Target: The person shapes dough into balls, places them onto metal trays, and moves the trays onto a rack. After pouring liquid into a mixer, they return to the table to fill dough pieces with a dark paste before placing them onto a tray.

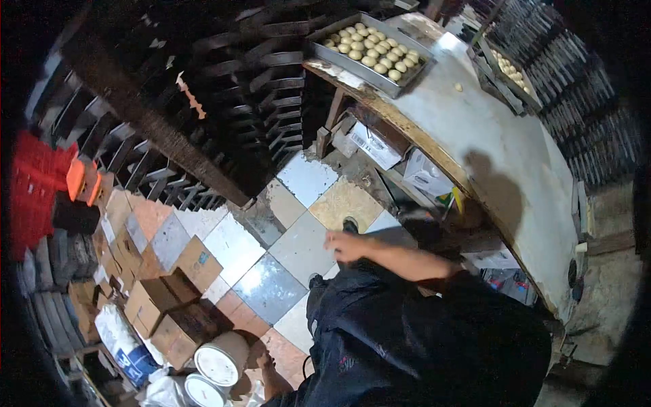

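Observation:
My right hand (347, 246) hangs over the tiled floor in front of my dark shirt, fingers loosely bent and apart, with nothing in them. Low on the left, my left hand (266, 361) is beside a white bucket (217, 365); its fingers are dim and blurred. A second white bucket (205, 391) stands against the first. On the table (468, 136) lies a metal tray (415, 76) filled with rows of pale, round dough balls (369, 61). A single small dough piece (458, 87) rests on the tabletop.
Another tray (500, 85) of dough balls is at the table's far right. Boxes (374, 146) fill the space beneath the table. Cardboard boxes (159, 298) and a white sack (125, 342) stand left of the buckets. Slatted racks (285, 102) and red crates (41, 183) line the floor's edge.

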Tool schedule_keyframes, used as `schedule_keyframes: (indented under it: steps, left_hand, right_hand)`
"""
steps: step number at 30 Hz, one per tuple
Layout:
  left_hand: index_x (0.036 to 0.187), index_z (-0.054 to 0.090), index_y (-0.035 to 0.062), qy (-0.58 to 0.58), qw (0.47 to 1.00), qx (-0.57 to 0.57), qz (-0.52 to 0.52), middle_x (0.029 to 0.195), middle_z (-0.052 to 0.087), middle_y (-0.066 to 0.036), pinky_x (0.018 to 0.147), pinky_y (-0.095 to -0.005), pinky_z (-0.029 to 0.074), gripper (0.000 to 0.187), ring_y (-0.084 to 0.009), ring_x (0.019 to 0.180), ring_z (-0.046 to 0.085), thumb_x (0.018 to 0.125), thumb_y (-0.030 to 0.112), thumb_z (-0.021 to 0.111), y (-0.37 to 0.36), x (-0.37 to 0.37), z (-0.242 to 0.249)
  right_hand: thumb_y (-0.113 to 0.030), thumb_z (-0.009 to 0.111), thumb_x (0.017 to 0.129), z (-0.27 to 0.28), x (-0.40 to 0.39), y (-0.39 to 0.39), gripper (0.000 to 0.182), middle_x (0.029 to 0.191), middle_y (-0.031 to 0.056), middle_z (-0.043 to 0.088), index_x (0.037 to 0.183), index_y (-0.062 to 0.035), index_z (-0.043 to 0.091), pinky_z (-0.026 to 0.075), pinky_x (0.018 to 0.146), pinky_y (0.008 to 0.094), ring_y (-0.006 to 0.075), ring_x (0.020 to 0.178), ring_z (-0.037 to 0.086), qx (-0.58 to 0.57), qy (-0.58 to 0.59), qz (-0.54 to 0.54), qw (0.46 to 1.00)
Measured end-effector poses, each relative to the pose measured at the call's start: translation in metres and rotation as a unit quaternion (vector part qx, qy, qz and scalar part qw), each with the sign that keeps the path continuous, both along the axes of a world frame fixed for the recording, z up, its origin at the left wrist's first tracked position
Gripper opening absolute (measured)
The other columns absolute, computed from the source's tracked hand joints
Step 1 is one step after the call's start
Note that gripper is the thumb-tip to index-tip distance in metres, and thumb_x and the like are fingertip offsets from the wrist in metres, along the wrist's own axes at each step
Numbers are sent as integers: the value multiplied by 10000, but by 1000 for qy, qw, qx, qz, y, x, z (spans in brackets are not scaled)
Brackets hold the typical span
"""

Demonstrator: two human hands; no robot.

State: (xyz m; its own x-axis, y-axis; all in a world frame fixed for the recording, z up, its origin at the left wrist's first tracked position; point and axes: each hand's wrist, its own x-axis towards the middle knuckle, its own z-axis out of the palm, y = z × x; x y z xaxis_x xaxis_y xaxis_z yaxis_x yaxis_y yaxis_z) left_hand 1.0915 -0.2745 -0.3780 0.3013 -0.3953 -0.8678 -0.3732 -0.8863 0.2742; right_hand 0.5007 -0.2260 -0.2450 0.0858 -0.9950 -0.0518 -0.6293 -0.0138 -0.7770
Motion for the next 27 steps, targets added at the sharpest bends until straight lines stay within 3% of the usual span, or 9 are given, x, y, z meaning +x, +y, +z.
schedule_keyframes:
  steps: [7, 9, 12, 14, 16, 18, 20, 23, 27]
  left_hand:
    - [1051, 577, 88, 73, 996, 16, 46, 775, 513, -72, 572, -370, 405, 321, -227, 687, 522, 808, 298, 578, 24, -11, -17]
    - [1052, 581, 84, 77, 997, 11, -19, 784, 520, -67, 556, -353, 408, 332, -218, 662, 525, 805, 304, 588, 7, -39, -14]
    - [1091, 610, 104, 148, 982, -8, -118, 876, 569, -92, 620, -391, 479, 387, -235, 721, 573, 840, 399, 593, -40, -70, -45]
    - [1094, 624, 115, 188, 955, -13, -230, 775, 576, -41, 583, -370, 483, 304, -208, 710, 588, 888, 337, 588, -99, -115, -71]
    - [1069, 644, 103, 132, 897, -163, -390, 666, 590, -15, 596, -329, 496, 244, -174, 670, 596, 888, 262, 609, -164, -195, -94]
    - [1010, 674, 80, -8, 534, -508, -676, 724, 650, -75, 638, -308, 512, 213, -193, 718, 633, 844, 198, 612, -210, -300, -66]
    - [1034, 645, 74, 213, 827, -309, -418, 881, 693, -142, 718, -318, 505, 250, -244, 838, 658, 822, 198, 602, -244, -440, -31]
    - [1105, 596, 35, 278, 602, -429, -613, 979, 675, -173, 712, -333, 515, 318, -244, 830, 667, 814, 161, 620, -283, -628, -12]
    - [1147, 570, 25, 239, 556, -431, -669, 993, 663, -162, 762, -350, 523, 378, -280, 859, 655, 825, 207, 647, -259, -853, 10]
  right_hand:
    - [-287, 678, 759, -26, -53, 54, 378, 976, 164, 661, 1075, -83, 644, 493, 801, 426, 322, 911, 634, 291, 129, -13, 948]
    - [-314, 686, 728, -75, -121, 109, 337, 935, 158, 661, 974, -85, 669, 494, 781, 406, 312, 906, 632, 167, 169, -252, 938]
    - [-276, 647, 783, -37, -179, 130, 254, 877, 131, 660, 978, -113, 645, 510, 750, 414, 276, 852, 636, 281, 251, -380, 845]
    - [-284, 630, 814, -12, -185, 127, 290, 866, 120, 651, 1048, -114, 609, 525, 720, 421, 265, 841, 635, 346, 26, -549, 761]
    - [-312, 600, 855, -24, -200, 135, 387, 930, 110, 623, 1177, -111, 527, 547, 685, 424, 251, 846, 629, 357, -138, -610, 694]
    - [-358, 622, 853, -63, -210, 146, 473, 1080, 111, 589, 1217, -79, 508, 545, 695, 413, 249, 877, 622, 309, -238, -609, 691]
    - [-391, 606, 866, -97, -229, 151, 438, 976, 58, 589, 1184, -98, 538, 526, 697, 389, 207, 785, 601, 278, -319, -586, 691]
    - [-389, 613, 861, -90, -269, 135, 437, 975, 58, 592, 1178, -96, 542, 525, 700, 388, 205, 788, 601, 229, -336, -622, 669]
    - [-385, 622, 853, -84, -328, 131, 436, 973, 59, 595, 1170, -94, 547, 523, 705, 386, 203, 792, 601, 178, -319, -678, 638]
